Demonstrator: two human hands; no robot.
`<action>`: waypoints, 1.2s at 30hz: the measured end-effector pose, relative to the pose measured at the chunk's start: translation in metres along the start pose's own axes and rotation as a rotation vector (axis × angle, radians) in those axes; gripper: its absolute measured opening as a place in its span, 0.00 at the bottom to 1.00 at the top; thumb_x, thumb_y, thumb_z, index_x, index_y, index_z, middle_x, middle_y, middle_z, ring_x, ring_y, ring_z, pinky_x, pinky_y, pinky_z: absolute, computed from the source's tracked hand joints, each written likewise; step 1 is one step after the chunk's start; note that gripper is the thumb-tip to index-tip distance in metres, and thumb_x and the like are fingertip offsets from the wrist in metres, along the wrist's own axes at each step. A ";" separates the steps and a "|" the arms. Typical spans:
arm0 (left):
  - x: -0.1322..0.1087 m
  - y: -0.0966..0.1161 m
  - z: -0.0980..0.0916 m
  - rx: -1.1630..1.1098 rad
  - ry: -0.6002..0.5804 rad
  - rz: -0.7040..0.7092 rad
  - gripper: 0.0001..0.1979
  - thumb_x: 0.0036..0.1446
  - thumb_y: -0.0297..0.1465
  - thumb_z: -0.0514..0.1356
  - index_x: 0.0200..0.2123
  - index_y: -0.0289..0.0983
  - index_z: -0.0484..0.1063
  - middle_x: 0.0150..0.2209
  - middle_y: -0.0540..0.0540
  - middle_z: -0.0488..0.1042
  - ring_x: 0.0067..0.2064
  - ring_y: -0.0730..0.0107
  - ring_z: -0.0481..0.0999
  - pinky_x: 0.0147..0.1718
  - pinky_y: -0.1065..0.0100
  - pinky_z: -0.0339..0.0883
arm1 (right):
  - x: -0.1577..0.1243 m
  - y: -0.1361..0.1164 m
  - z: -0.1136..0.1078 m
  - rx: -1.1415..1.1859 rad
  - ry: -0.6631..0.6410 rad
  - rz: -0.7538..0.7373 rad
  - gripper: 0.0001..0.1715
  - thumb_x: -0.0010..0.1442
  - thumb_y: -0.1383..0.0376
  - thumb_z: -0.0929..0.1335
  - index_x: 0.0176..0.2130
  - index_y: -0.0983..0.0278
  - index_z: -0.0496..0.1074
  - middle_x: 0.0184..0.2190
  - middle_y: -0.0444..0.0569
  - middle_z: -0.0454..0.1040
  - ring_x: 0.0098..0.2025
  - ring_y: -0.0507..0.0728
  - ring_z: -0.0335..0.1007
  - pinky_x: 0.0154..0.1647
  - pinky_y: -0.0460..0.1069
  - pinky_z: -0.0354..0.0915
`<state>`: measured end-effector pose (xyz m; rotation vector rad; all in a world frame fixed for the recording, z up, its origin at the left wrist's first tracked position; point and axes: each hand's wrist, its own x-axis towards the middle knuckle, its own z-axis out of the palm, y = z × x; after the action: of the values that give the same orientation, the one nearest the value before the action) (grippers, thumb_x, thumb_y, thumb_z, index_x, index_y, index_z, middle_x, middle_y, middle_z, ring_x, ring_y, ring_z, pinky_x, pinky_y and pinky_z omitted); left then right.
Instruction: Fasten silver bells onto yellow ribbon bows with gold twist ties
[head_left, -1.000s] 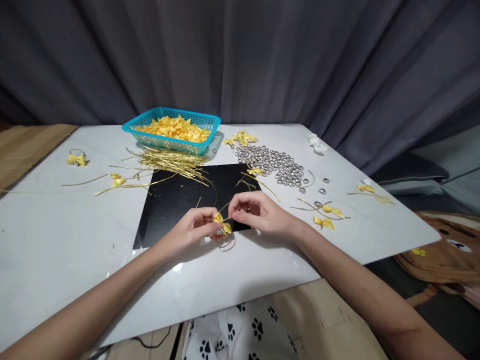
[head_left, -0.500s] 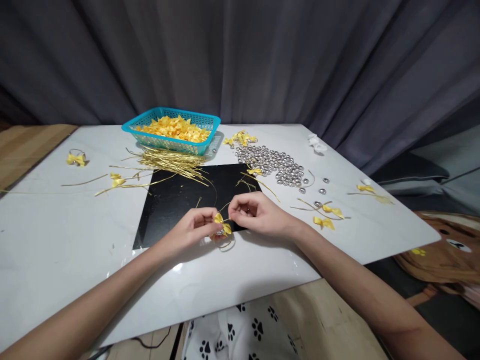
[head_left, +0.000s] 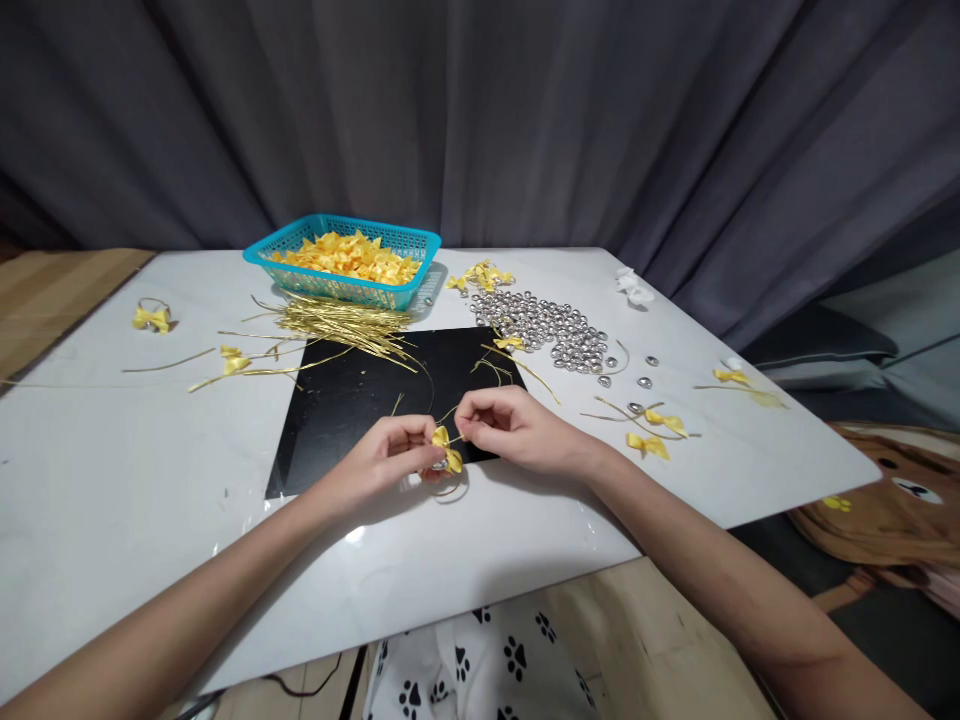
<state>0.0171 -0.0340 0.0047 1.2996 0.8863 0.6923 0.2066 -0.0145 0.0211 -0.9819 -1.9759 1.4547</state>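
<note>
Between thumb and fingers, my left hand (head_left: 395, 447) pinches a yellow ribbon bow (head_left: 451, 460) with a silvery bead at its middle. Close beside it, my right hand (head_left: 510, 425) is closed on a thin gold wire (head_left: 454, 439) that runs out from the bow. A loop of the same wire hangs below the bow, over the white table. Both hands are above the near edge of a black mat (head_left: 360, 400). My fingers hide part of the bow and the wire's end.
A blue basket (head_left: 341, 280) of yellow bows stands at the back left, with a pile of gold wires (head_left: 337, 322) before it. Silver beads (head_left: 547, 325) lie spread to the right. Loose bows (head_left: 646, 445) with wires are on the white table (head_left: 150, 500); one looped bow (head_left: 152, 318) sits far left.
Hardly anything differs. The bow has turned slightly in my left fingers, and my right hand has shifted a touch.
</note>
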 end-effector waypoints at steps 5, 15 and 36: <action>-0.001 0.000 0.000 0.007 0.005 -0.016 0.11 0.49 0.35 0.61 0.23 0.34 0.66 0.21 0.51 0.67 0.25 0.74 0.65 0.28 0.71 0.58 | -0.001 -0.002 0.000 -0.008 -0.021 0.007 0.05 0.55 0.69 0.62 0.27 0.66 0.63 0.20 0.38 0.56 0.22 0.46 0.49 0.23 0.45 0.48; -0.001 0.001 0.001 -0.008 0.007 -0.015 0.11 0.48 0.35 0.62 0.22 0.34 0.66 0.21 0.50 0.69 0.25 0.74 0.66 0.27 0.71 0.59 | 0.000 -0.002 0.000 -0.072 -0.007 0.021 0.13 0.58 0.67 0.62 0.23 0.65 0.57 0.19 0.37 0.51 0.22 0.46 0.45 0.23 0.45 0.45; 0.006 0.003 0.001 -0.040 0.195 -0.064 0.10 0.45 0.31 0.65 0.32 0.33 0.70 0.20 0.51 0.73 0.22 0.77 0.67 0.25 0.74 0.61 | 0.005 -0.001 -0.002 0.020 0.055 0.227 0.12 0.55 0.60 0.67 0.28 0.66 0.64 0.18 0.37 0.57 0.18 0.45 0.50 0.15 0.41 0.55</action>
<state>0.0215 -0.0293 0.0069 1.1770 1.0622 0.7911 0.2052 -0.0096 0.0222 -1.2569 -1.8556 1.5451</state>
